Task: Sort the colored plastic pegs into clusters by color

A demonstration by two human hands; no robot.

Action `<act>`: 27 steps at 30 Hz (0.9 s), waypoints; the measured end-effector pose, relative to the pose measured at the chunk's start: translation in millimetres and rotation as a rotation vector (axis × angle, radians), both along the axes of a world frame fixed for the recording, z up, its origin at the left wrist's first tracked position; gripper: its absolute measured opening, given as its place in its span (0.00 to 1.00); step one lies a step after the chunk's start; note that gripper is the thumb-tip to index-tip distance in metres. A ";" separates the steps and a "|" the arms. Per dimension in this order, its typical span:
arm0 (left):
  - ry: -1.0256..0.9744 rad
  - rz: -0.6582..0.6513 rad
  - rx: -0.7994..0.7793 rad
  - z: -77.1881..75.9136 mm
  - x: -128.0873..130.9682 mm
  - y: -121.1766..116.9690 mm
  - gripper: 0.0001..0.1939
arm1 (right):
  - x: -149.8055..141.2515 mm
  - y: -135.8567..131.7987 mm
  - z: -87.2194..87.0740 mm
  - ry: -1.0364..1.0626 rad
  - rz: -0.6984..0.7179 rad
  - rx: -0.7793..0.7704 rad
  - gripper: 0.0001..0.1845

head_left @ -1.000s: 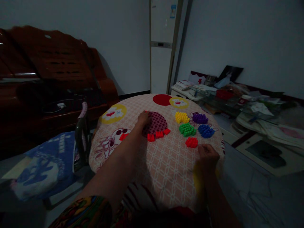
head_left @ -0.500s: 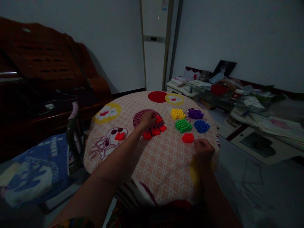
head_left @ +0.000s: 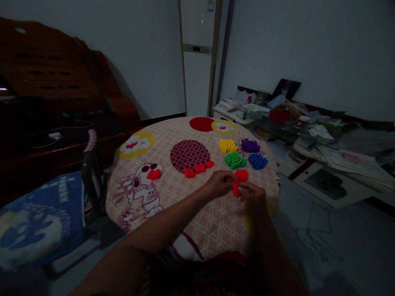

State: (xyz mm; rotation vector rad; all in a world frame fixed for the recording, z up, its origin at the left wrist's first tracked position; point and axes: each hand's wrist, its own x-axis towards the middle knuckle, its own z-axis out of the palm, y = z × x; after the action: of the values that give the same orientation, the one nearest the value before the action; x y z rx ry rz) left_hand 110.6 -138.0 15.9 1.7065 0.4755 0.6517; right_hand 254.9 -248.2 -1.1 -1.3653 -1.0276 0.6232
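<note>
My left hand (head_left: pixel 219 183) and my right hand (head_left: pixel 253 195) meet over the near right part of the table, fingers closed on a small red plastic piece (head_left: pixel 235 189). Its exact shape is too dim to tell. Just beyond the fingers lies a cluster of red knobbly pieces (head_left: pixel 241 175). Similar clusters sit behind it: green (head_left: pixel 235 160), blue (head_left: pixel 258 161), yellow (head_left: pixel 228 146) and purple (head_left: pixel 250 146). Left of my hands, several flat red pieces (head_left: pixel 200 168) form a loose row, and more red pieces (head_left: pixel 153 174) lie farther left.
A patterned cloth covers the round table (head_left: pixel 191 213). At the left stand a chair with a blue cover (head_left: pixel 69 197) and a wooden bench (head_left: pixel 46 65). A cluttered glass-topped cabinet (head_left: pixel 321 142) runs along the right wall. A tall white appliance (head_left: pixel 197 78) stands behind.
My left hand has moved right from the patterned circle, bringing a red piece from there to my right hand. My right hand has shifted slightly left and now also grips the piece.
</note>
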 end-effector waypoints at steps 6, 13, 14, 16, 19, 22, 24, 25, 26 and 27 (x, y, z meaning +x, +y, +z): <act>-0.049 0.045 0.035 -11.4 3.0 -4.6 0.06 | -1.3 1.8 1.6 0.138 0.032 -0.119 0.18; -0.089 0.123 0.029 -14.3 10.0 -12.2 0.06 | 15.3 -2.0 -7.9 0.031 0.018 -0.117 0.21; -0.089 0.121 0.035 -13.8 10.5 -12.5 0.05 | 20.5 -3.2 -8.1 0.008 -0.002 -0.102 0.20; -0.082 0.122 0.039 -12.2 10.4 -11.9 0.06 | 31.9 -5.5 -5.8 -0.053 -0.076 -0.057 0.21; -0.066 0.151 0.020 -9.8 8.1 -8.7 0.07 | 47.8 -5.8 0.6 -0.191 -0.198 0.004 0.23; -0.066 0.180 -0.005 -8.8 5.0 -5.1 0.08 | 59.3 0.5 2.3 -0.315 -0.238 0.027 0.25; -0.062 0.194 -0.021 -8.8 3.1 -3.5 0.09 | 64.0 6.6 -0.9 -0.363 -0.216 0.016 0.27; -0.056 0.197 -0.027 -9.0 2.3 -3.0 0.09 | 65.4 9.4 -3.2 -0.372 -0.201 0.007 0.28; -0.051 0.198 -0.030 -9.2 1.6 -2.5 0.09 | 66.2 11.5 -5.7 -0.371 -0.188 -0.002 0.29; -0.047 0.197 -0.030 -9.5 1.0 -2.1 0.09 | 66.2 12.9 -8.0 -0.360 -0.178 -0.011 0.30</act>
State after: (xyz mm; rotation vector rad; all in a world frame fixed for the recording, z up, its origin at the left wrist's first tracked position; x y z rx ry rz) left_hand 111.6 -140.1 6.4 1.6255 0.6225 0.8206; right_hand 321.1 -235.3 -9.1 -1.5941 -1.1705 0.2545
